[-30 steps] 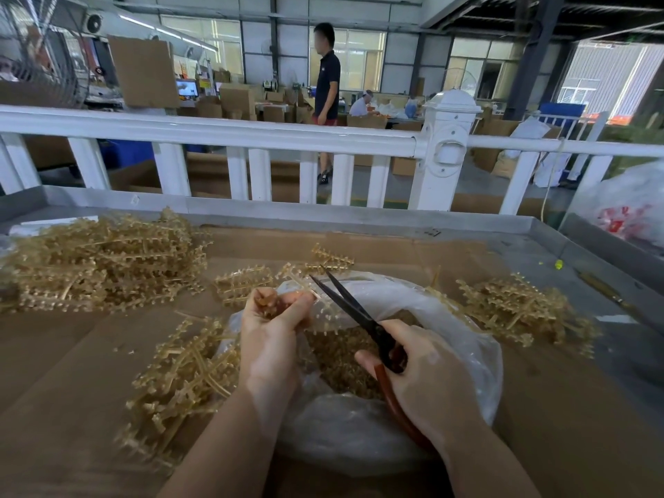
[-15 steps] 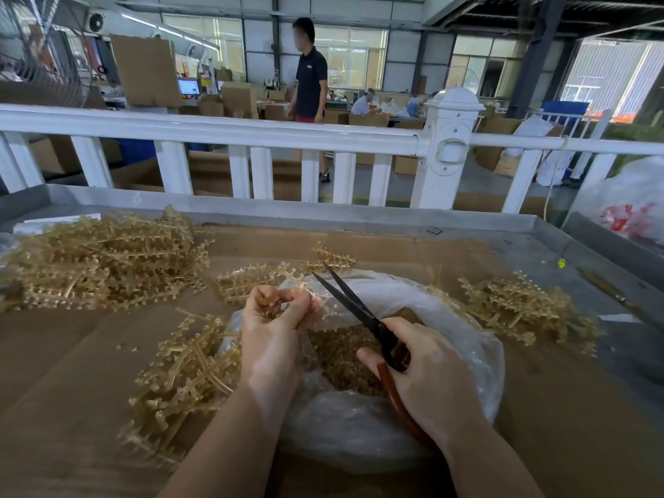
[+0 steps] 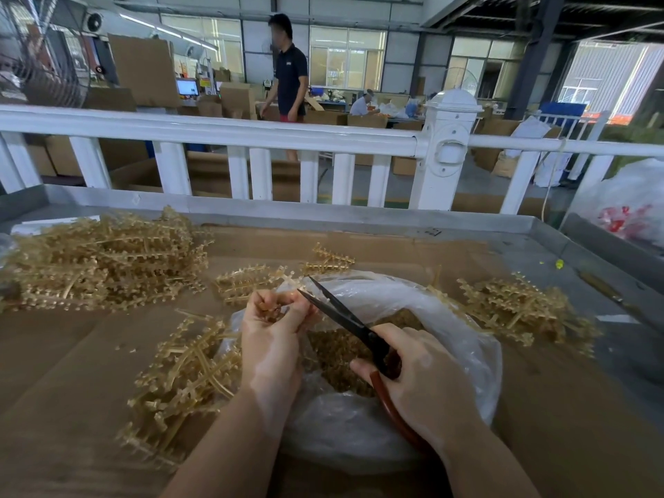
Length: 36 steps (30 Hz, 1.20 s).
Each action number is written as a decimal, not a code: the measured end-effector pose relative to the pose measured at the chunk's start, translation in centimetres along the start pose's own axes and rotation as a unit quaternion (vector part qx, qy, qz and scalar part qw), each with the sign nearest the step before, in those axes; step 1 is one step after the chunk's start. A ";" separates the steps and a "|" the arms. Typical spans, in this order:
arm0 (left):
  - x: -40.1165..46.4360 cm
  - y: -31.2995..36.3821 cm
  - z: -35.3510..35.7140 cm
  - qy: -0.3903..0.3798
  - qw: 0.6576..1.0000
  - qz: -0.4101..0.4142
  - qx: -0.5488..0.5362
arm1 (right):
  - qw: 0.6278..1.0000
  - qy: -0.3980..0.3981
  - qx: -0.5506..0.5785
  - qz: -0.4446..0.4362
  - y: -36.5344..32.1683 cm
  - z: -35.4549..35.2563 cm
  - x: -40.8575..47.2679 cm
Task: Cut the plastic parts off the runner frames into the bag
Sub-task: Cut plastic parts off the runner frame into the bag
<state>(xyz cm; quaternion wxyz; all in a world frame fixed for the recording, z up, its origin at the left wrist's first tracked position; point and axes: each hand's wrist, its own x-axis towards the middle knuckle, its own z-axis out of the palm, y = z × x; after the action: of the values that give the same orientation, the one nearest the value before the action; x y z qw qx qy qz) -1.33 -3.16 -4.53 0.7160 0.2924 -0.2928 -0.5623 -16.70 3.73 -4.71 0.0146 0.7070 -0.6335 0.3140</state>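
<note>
At frame centre, your clear plastic bag (image 3: 463,357) held cut amber plastic parts (image 3: 334,357). Your left hand (image 3: 271,339) pinched a small amber runner frame (image 3: 269,312) above it; your right hand (image 3: 424,382) gripped black red-handled scissors (image 3: 345,323).

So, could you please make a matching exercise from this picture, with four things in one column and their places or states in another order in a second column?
Things:
1. scissors
2. clear plastic bag
3. biggest heap of runner frames
4. small runner piece

Places or states:
A. far left on the cardboard
B. gripped in the left hand
C. open in the middle, with cut parts inside
D. held in the right hand, blades apart

Pairs: 1-D, 2-C, 3-A, 4-B
</note>
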 end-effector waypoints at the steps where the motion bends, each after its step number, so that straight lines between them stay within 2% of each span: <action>1: -0.1 0.0 0.0 -0.006 1.000 0.002 0.005 | 1.000 0.003 0.000 0.001 0.0 0.0 0.0; 7: -0.6 -0.1 0.4 -0.028 0.999 0.010 0.037 | 1.000 0.004 0.008 0.002 0.0 0.1 0.0; 10: -0.7 0.0 0.4 -0.024 1.000 -0.004 0.019 | 1.000 -0.002 0.003 0.001 0.0 0.1 0.1; 16: -0.5 0.2 0.5 0.031 0.998 -0.044 -0.044 | 1.000 0.004 0.009 0.004 -0.1 0.0 -0.1; 25: -0.4 0.3 0.6 0.073 0.996 -0.022 -0.040 | 1.000 -0.010 0.003 0.003 -0.1 0.0 0.0; 36: -0.4 0.0 0.5 0.067 0.998 -0.003 -0.002 | 1.000 -0.021 0.002 0.000 0.0 0.1 0.0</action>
<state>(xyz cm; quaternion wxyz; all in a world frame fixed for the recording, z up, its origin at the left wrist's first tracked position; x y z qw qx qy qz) -1.73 -2.85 -4.21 0.7329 0.3285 -0.2422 -0.5443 -16.67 3.70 -4.77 0.0004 0.7135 -0.6330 0.3004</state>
